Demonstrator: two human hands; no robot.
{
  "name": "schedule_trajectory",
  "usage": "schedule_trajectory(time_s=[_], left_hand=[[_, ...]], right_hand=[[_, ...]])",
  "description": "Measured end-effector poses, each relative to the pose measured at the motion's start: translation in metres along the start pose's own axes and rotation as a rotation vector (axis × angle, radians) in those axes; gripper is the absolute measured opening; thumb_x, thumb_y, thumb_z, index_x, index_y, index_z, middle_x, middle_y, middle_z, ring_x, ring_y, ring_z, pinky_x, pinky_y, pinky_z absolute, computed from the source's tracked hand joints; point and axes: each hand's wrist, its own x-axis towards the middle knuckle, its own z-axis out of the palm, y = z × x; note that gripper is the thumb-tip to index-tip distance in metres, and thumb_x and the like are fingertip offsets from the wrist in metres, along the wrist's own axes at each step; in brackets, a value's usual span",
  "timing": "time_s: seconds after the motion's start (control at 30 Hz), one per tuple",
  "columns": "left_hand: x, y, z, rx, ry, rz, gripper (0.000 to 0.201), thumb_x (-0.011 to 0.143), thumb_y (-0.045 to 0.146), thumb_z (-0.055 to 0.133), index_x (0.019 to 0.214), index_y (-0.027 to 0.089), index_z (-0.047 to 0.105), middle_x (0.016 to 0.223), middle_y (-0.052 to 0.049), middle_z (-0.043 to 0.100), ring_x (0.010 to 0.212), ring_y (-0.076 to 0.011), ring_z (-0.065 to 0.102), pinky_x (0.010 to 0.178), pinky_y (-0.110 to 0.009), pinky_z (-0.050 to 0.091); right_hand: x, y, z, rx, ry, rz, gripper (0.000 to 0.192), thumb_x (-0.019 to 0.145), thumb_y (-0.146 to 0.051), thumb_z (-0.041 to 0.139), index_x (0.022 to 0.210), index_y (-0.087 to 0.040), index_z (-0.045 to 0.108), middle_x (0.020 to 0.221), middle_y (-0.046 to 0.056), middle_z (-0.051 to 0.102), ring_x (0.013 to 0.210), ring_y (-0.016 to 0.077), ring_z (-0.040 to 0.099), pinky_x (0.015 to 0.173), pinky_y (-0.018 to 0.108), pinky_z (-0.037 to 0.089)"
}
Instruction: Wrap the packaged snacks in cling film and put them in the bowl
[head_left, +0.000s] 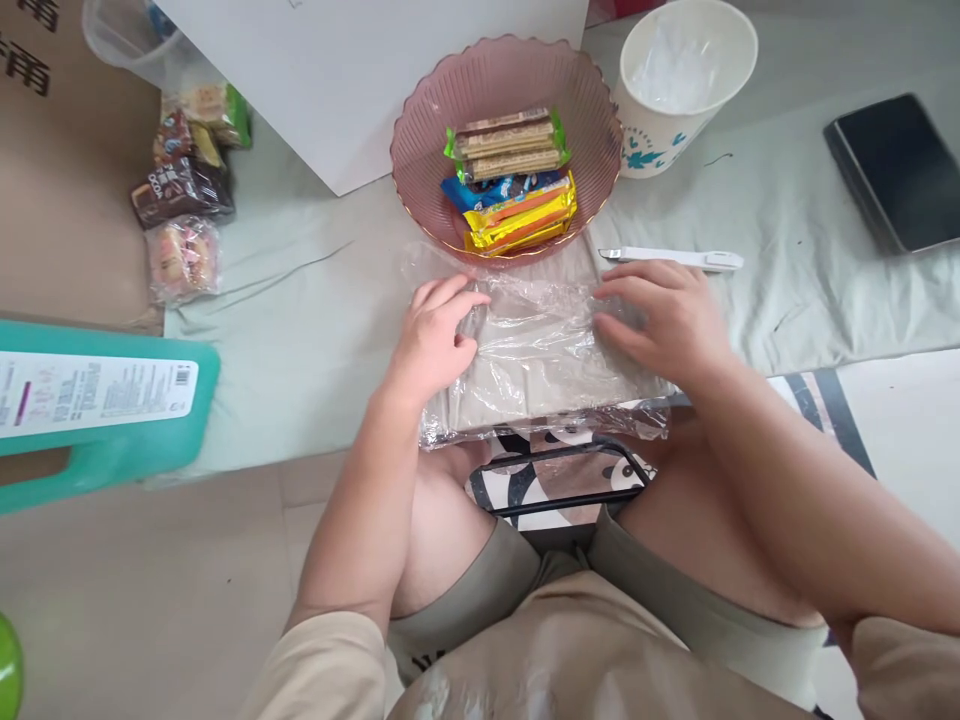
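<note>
A flat beige packet wrapped in clear crinkled plastic (536,365) lies on the pale green cloth (300,330) right in front of me. My left hand (435,335) rests on its left side, fingers curled onto the plastic. My right hand (664,315) presses flat on its right side. Just beyond the packet stands a pink ribbed bowl (442,110) holding snack bars in green, blue and yellow wrappers (514,180).
A white pen-like tool (675,259) lies by my right hand. A white bin with a plastic liner (679,80) and a dark tablet (896,170) sit at the right. Snack packets (184,200) lie at the left, a teal stool (97,400) nearer left.
</note>
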Motion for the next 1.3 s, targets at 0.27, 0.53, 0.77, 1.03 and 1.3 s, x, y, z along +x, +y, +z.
schedule_trajectory(time_s=[0.27, 0.53, 0.77, 1.03, 1.3], left_hand=[[-0.007, 0.001, -0.003, 0.016, -0.048, 0.016, 0.061, 0.075, 0.000, 0.054, 0.128, 0.025, 0.071, 0.160, -0.003, 0.054, 0.145, -0.0302, 0.046, 0.126, -0.053, 0.036], [-0.006, 0.004, -0.003, 0.030, -0.103, -0.013, 0.065, 0.074, 0.000, 0.053, 0.132, 0.025, 0.070, 0.163, -0.002, 0.051, 0.147, -0.0317, 0.044, 0.125, -0.057, 0.037], [-0.005, 0.006, -0.006, 0.030, -0.123, -0.020, 0.064, 0.076, 0.002, 0.054, 0.133, 0.025, 0.069, 0.163, -0.002, 0.051, 0.148, -0.0327, 0.043, 0.124, -0.059, 0.037], [-0.005, 0.008, -0.008, 0.044, -0.151, -0.033, 0.070, 0.076, 0.001, 0.053, 0.141, 0.024, 0.065, 0.163, -0.004, 0.051, 0.149, -0.0324, 0.043, 0.125, -0.057, 0.038], [-0.007, 0.004, -0.007, 0.029, -0.150, -0.003, 0.073, 0.076, 0.001, 0.051, 0.143, 0.025, 0.063, 0.164, -0.002, 0.050, 0.150, -0.0339, 0.041, 0.125, -0.060, 0.036]], right_hand=[[0.001, 0.001, -0.012, -0.001, 0.148, 0.099, 0.025, 0.095, -0.037, 0.052, 0.108, -0.025, 0.070, 0.105, 0.011, 0.075, 0.101, 0.0322, 0.069, 0.092, 0.052, 0.051], [-0.007, 0.012, 0.010, 0.014, 0.072, -0.192, 0.015, 0.094, -0.029, 0.058, 0.096, -0.025, 0.072, 0.122, 0.010, 0.074, 0.117, 0.0332, 0.064, 0.099, 0.053, 0.046], [0.001, 0.019, 0.006, 0.091, 0.164, -0.066, 0.018, 0.085, -0.016, 0.054, 0.091, -0.027, 0.067, 0.090, 0.005, 0.073, 0.091, 0.0273, 0.069, 0.085, 0.045, 0.051], [-0.015, 0.009, 0.008, 0.030, 0.024, -0.211, 0.039, 0.085, -0.035, 0.067, 0.122, -0.025, 0.067, 0.133, 0.012, 0.070, 0.123, 0.0371, 0.064, 0.100, 0.056, 0.048], [-0.002, 0.003, 0.012, 0.251, 0.275, -0.039, 0.009, 0.088, -0.024, 0.063, 0.084, -0.026, 0.071, 0.100, 0.005, 0.080, 0.102, 0.0276, 0.075, 0.093, 0.048, 0.058]])
